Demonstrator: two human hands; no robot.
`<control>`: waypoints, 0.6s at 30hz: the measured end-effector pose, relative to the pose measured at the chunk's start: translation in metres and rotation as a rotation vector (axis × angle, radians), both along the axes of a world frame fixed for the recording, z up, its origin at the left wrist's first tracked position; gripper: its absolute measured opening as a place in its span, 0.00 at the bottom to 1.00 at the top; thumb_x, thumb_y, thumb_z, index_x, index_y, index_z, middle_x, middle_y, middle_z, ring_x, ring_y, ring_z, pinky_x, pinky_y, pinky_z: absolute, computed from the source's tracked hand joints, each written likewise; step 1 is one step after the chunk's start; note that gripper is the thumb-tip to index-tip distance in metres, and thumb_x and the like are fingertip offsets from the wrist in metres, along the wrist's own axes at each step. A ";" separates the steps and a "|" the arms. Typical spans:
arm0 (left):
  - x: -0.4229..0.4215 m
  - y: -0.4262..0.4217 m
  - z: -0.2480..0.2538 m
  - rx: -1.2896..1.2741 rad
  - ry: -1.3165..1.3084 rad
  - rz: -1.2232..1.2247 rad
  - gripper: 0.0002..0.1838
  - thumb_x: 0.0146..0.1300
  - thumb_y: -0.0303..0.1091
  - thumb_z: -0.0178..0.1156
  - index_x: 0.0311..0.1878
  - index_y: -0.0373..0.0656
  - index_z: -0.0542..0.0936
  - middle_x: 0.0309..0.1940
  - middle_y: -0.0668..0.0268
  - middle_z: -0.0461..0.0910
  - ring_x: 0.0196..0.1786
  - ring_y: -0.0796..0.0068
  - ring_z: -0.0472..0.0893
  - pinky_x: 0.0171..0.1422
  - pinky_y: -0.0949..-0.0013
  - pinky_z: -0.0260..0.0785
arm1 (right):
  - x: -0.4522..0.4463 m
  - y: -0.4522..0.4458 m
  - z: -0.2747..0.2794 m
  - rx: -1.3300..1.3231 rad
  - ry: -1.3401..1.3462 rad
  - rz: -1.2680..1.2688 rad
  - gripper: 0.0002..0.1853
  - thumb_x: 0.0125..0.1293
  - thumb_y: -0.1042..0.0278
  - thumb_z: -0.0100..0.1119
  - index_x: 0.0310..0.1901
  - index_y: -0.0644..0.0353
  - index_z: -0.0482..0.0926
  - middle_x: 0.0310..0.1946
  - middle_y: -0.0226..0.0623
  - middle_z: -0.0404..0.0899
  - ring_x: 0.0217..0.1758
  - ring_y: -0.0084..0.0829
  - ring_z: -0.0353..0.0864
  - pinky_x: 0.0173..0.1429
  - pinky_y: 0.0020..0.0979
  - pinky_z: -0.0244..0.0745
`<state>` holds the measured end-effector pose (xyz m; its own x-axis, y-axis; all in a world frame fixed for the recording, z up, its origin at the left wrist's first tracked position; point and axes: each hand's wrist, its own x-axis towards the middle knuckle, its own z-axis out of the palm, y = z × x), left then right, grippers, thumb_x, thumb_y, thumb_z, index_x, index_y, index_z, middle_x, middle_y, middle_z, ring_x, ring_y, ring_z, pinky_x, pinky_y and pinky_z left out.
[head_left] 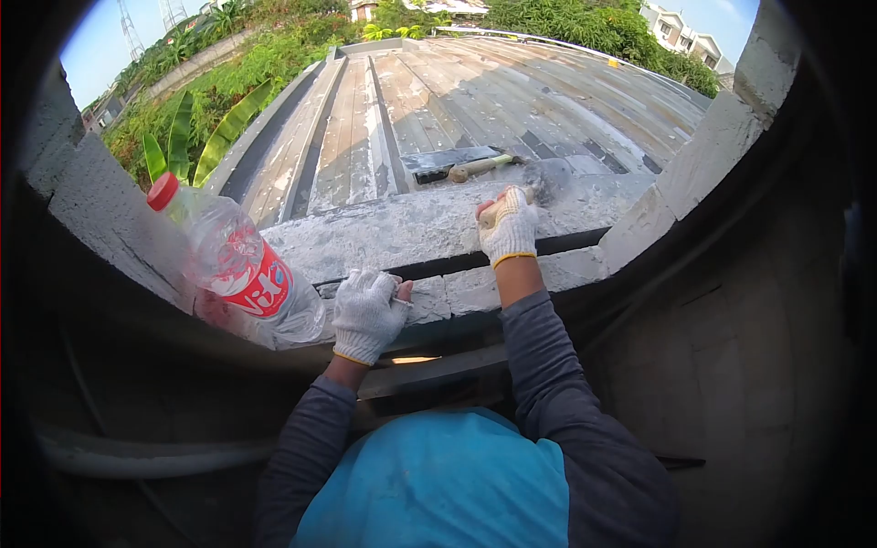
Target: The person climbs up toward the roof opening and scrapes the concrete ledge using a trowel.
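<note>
My left hand (370,310), in a white knit glove with the thumb tip bare, is curled over the near edge of the pale block ledge (470,290). Farther right and forward, my right hand (510,224), gloved the same way, is closed around the handle of a brush-like tool. The dark head of that tool (546,183) is blurred and touches the dusty mortar surface (365,230). Just beyond lie a flat metal trowel (438,163) and a wooden-handled tool (480,168). Near the left hand, a clear plastic bottle (260,279) with red cap and label leans on the opening's left side.
A wall opening of rough blocks (681,178) frames the view. Past the ledge, a ribbed roof (475,96) slopes away, with a dark gap (571,242) along the ledge. Pipes (155,457) cross the shadow below. Plants and houses stand beyond.
</note>
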<state>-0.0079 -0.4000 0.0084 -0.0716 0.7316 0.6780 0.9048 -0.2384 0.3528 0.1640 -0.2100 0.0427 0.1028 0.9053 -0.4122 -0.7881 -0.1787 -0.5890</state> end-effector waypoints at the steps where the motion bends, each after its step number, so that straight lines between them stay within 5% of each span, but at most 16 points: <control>1: 0.000 -0.001 -0.002 -0.010 0.002 0.002 0.09 0.60 0.36 0.71 0.31 0.43 0.84 0.28 0.58 0.81 0.35 0.52 0.80 0.43 0.51 0.73 | -0.001 -0.008 0.006 0.058 0.020 0.066 0.09 0.73 0.67 0.61 0.48 0.55 0.71 0.38 0.33 0.73 0.29 0.30 0.75 0.31 0.36 0.78; 7: 0.001 -0.003 -0.001 -0.014 -0.011 0.009 0.09 0.61 0.37 0.71 0.30 0.43 0.84 0.28 0.58 0.81 0.35 0.52 0.80 0.43 0.51 0.72 | 0.015 0.000 -0.017 0.320 0.065 0.428 0.11 0.73 0.65 0.62 0.49 0.55 0.71 0.39 0.34 0.74 0.29 0.31 0.75 0.28 0.34 0.77; 9: 0.000 -0.002 -0.002 -0.001 -0.011 0.009 0.09 0.61 0.37 0.70 0.30 0.43 0.84 0.28 0.58 0.81 0.35 0.52 0.80 0.43 0.51 0.72 | 0.010 0.006 -0.016 -0.007 0.047 0.021 0.11 0.73 0.66 0.62 0.50 0.55 0.71 0.40 0.35 0.74 0.30 0.32 0.76 0.29 0.34 0.77; 11: -0.001 0.003 0.000 0.007 -0.003 -0.010 0.09 0.61 0.36 0.70 0.30 0.43 0.84 0.28 0.59 0.81 0.35 0.52 0.80 0.43 0.50 0.72 | 0.004 0.001 -0.004 0.012 0.086 -0.005 0.10 0.73 0.68 0.62 0.50 0.55 0.71 0.39 0.34 0.74 0.30 0.32 0.76 0.29 0.35 0.77; 14: 0.001 -0.001 -0.002 -0.016 0.008 -0.017 0.06 0.59 0.33 0.68 0.31 0.43 0.84 0.28 0.58 0.80 0.35 0.52 0.80 0.43 0.50 0.72 | 0.003 -0.036 0.018 0.151 -0.143 0.330 0.09 0.74 0.66 0.62 0.48 0.56 0.74 0.36 0.34 0.75 0.30 0.32 0.76 0.29 0.37 0.77; 17: -0.001 -0.001 -0.005 -0.015 -0.003 -0.006 0.05 0.59 0.33 0.68 0.31 0.43 0.84 0.28 0.58 0.80 0.36 0.51 0.80 0.44 0.50 0.72 | 0.010 -0.019 -0.003 0.104 -0.041 0.329 0.09 0.74 0.66 0.61 0.50 0.55 0.74 0.39 0.34 0.76 0.31 0.32 0.76 0.30 0.36 0.77; 18: -0.001 -0.002 -0.004 -0.009 -0.004 0.005 0.05 0.59 0.33 0.68 0.31 0.43 0.84 0.28 0.58 0.80 0.36 0.51 0.80 0.44 0.50 0.72 | 0.002 -0.015 -0.001 0.026 -0.043 0.112 0.09 0.74 0.66 0.60 0.51 0.54 0.73 0.41 0.33 0.76 0.33 0.32 0.76 0.30 0.35 0.77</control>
